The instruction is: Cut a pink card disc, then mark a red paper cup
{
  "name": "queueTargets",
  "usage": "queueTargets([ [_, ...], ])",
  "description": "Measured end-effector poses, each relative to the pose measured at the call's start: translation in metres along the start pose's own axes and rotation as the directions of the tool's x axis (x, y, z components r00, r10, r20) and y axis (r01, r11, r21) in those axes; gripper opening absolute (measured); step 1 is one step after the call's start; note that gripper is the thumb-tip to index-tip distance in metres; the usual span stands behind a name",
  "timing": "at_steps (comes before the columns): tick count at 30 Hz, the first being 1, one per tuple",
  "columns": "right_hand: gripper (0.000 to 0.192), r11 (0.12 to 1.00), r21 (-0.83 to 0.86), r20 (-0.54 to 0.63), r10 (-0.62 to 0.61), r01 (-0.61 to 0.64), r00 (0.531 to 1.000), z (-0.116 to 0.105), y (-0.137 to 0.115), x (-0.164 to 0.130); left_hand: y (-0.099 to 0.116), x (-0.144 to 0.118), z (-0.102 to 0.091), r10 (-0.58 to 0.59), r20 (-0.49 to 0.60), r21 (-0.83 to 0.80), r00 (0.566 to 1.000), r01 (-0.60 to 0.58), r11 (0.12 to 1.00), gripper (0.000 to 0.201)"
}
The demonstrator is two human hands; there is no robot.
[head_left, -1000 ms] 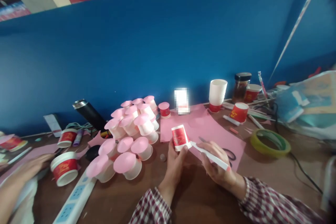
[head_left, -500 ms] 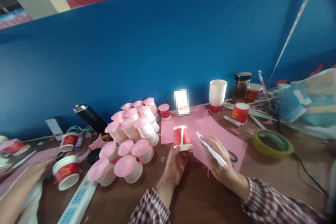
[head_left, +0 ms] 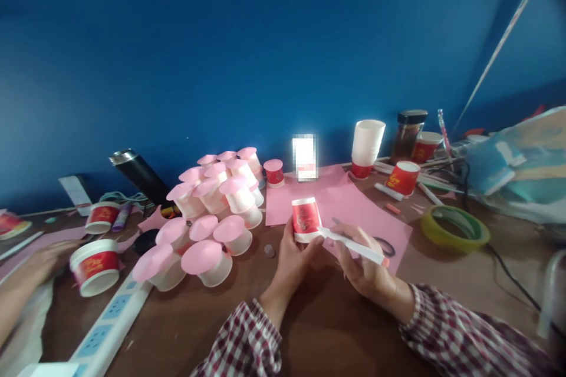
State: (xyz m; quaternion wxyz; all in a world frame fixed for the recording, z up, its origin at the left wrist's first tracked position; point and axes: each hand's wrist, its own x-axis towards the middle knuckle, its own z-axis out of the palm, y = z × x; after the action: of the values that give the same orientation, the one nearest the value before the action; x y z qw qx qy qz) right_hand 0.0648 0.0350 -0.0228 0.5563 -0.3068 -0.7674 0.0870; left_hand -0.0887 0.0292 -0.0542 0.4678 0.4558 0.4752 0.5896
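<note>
My left hand [head_left: 289, 262] holds a small red paper cup [head_left: 305, 219] upside down above the brown table [head_left: 340, 330]. My right hand [head_left: 360, 265] grips a white pen-like stick [head_left: 354, 246] with a pink end, its tip touching the cup's lower rim. Under both hands lies a pink paper sheet [head_left: 345, 203] with black scissors [head_left: 384, 245] partly hidden behind my right hand. A heap of several white cups with pink lids [head_left: 212, 212] sits left of my left hand.
Another person's hand [head_left: 42, 259] rests at the left by a red cup [head_left: 94, 265]. A white power strip [head_left: 106, 330] lies in front. A green tape ring [head_left: 454, 228], stacked white cups [head_left: 367, 144], a jar [head_left: 407, 135], cables and a bag [head_left: 517, 165] are at the right.
The stick's tip, lifted away half a second ago, is back against the cup's rim. The camera has tilted down slightly.
</note>
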Motion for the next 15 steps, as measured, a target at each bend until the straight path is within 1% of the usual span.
queueTargets([
  [3,0.007,0.999,0.000,0.010,-0.039,0.039,0.999,-0.0002,-0.0022,0.0008,-0.0056,0.0010,0.0002,0.018,-0.043,0.084,0.999,-0.014,0.996,0.068],
  [5,0.008,0.996,-0.011,0.039,-0.088,0.088,0.995,-0.0004,-0.0027,0.0012,-0.0088,0.0006,0.0010,0.056,-0.098,0.165,0.994,-0.040,0.986,0.071],
  [7,0.009,0.990,-0.021,0.065,-0.134,0.136,0.989,-0.0008,-0.0033,0.0020,-0.0098,-0.0007,0.0025,0.109,-0.123,0.239,0.986,-0.078,0.968,0.074],
  [9,0.009,0.986,-0.035,0.077,-0.163,0.166,0.984,-0.0014,-0.0044,0.0034,-0.0084,-0.0026,0.0043,0.162,-0.114,0.287,0.980,-0.123,0.950,0.077],
  [11,0.009,0.982,-0.048,0.070,-0.179,0.182,0.981,-0.0021,-0.0059,0.0054,-0.0056,-0.0044,0.0058,0.190,-0.099,0.308,0.977,-0.152,0.939,0.077],
  [15,0.013,0.978,-0.048,0.078,-0.200,0.204,0.977,-0.0020,-0.0063,0.0067,-0.0011,-0.0061,0.0068,0.175,-0.079,0.300,0.981,-0.144,0.943,0.077],
])
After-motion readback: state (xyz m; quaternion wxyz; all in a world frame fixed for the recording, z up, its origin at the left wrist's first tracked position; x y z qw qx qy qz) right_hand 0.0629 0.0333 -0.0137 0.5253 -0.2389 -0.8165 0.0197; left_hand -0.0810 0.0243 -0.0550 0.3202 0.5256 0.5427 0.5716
